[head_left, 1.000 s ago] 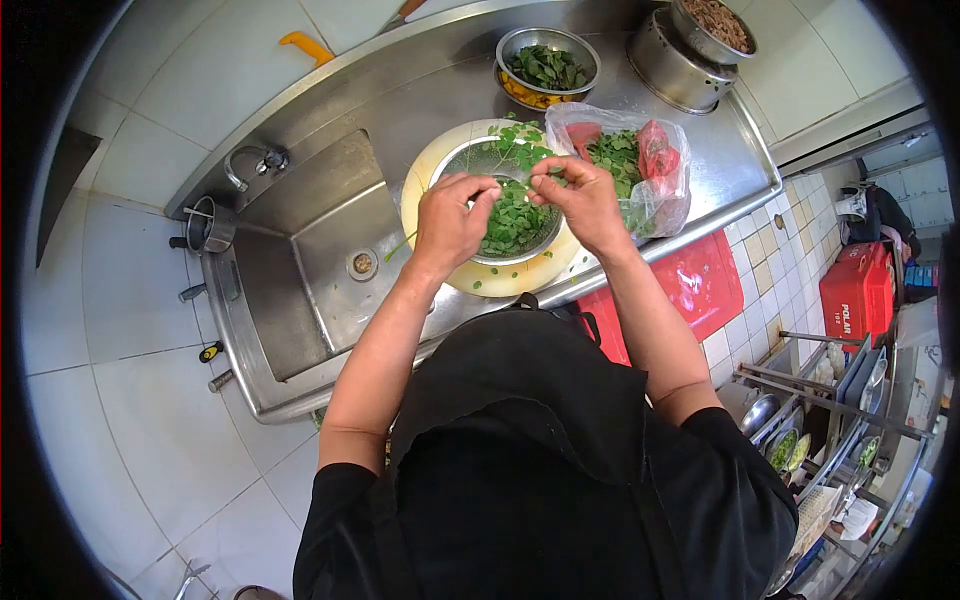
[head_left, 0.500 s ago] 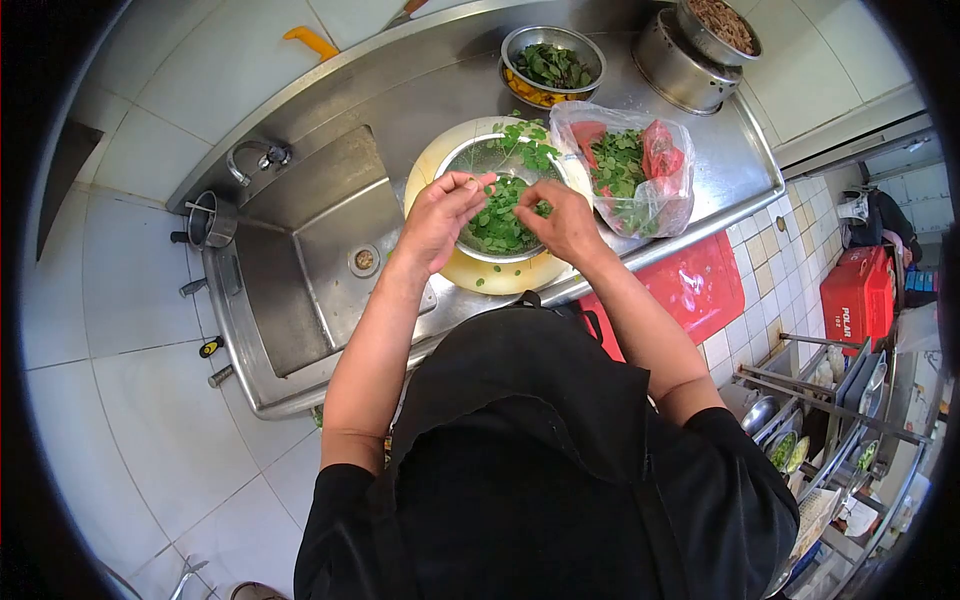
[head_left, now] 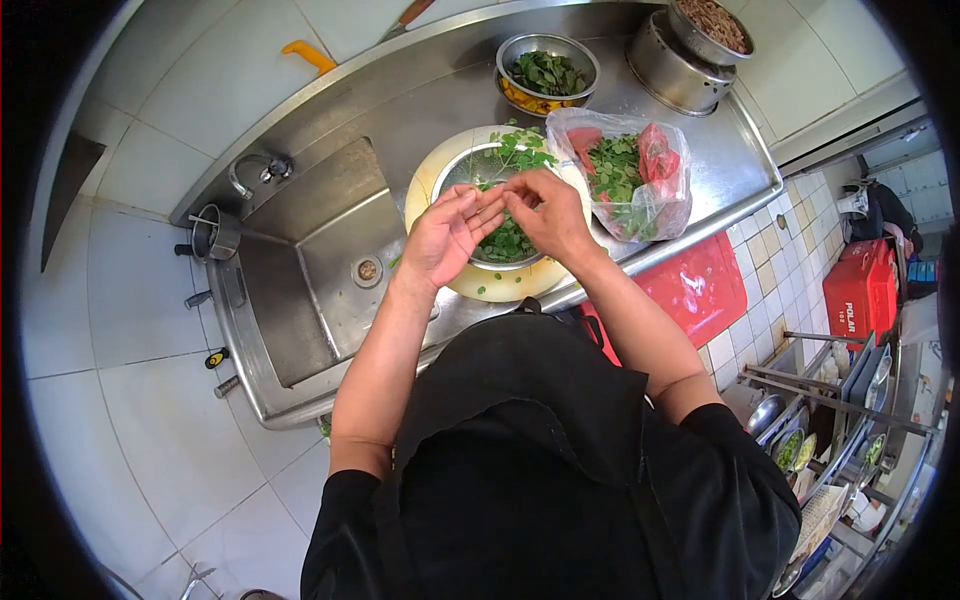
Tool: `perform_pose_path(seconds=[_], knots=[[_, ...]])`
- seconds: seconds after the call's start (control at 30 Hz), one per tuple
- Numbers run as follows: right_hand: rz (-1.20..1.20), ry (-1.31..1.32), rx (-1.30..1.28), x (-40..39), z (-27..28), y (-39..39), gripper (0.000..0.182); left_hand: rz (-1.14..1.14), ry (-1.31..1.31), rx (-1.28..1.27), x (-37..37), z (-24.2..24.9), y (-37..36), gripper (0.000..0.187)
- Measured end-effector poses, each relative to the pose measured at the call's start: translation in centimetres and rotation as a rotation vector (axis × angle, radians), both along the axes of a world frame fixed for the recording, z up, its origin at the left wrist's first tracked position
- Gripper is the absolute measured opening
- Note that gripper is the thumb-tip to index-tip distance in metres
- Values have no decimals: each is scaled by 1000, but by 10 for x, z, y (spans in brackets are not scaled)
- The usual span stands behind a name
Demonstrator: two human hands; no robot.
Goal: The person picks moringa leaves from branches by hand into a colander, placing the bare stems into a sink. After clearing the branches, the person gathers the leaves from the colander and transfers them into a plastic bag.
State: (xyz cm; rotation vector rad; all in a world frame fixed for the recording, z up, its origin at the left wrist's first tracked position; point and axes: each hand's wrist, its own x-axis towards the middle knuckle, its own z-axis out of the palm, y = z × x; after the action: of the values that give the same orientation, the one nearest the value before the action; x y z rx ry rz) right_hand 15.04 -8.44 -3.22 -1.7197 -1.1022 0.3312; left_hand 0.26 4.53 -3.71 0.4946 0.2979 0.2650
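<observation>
My left hand (head_left: 450, 236) is palm up above a metal bowl of small green leaves (head_left: 505, 246), its thumb closed toward the fingers. My right hand (head_left: 552, 212) meets it from the right, fingertips pinched against the left fingers. Whatever is between them is too small or hidden to make out. Leafy green sprigs (head_left: 522, 150) lie over the far side of the bowl, thin stems sticking out. Under the bowl is a round, pale yellow board (head_left: 428, 180) with a few loose leaves on it. A clear plastic bag (head_left: 672, 205) of similar leaves sits open to the right.
A steel sink basin (head_left: 335, 270) with a tap (head_left: 262, 172) lies to the left. Behind stand stacked bowls with dark leaves and yellow pieces (head_left: 548, 75) and a pot (head_left: 680, 70) under a brown-filled bowl. A red lid-like panel (head_left: 695, 290) is below the counter's right edge.
My hands have come together over the bowl; before, they were apart, each pinched. My right hand has moved left and slightly up to the left fingertips.
</observation>
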Motion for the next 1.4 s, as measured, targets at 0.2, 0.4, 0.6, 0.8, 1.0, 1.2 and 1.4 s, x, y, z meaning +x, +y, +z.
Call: perform_pose_path(seconds=[0.2,0.4,0.6,0.8,1.0,1.2,1.4], knots=[[-4,-245,-27,8,-13,-8,14,46,36,46,-7,0,-1,9],[-30,-245,-180,18,-17,-18,15,136,261,517,-44,10,3,15],[-1,-243,-402,23,-26,-38,14,11,876,1090,-194,34,-8,14],[-29,-283,-274,18,-35,-34,15,-486,1645,1313,-463,-68,-33,39],[15,-287,-448,16,-22,-28,16,-524,2148,931,-433,-32,-29,64],[44,-248,-187,3,-25,-24,20,354,1333,1594,-250,9,16,31],[40,-107,-171,-8,-22,-36,17,265,676,1443,-11,18,12,21]])
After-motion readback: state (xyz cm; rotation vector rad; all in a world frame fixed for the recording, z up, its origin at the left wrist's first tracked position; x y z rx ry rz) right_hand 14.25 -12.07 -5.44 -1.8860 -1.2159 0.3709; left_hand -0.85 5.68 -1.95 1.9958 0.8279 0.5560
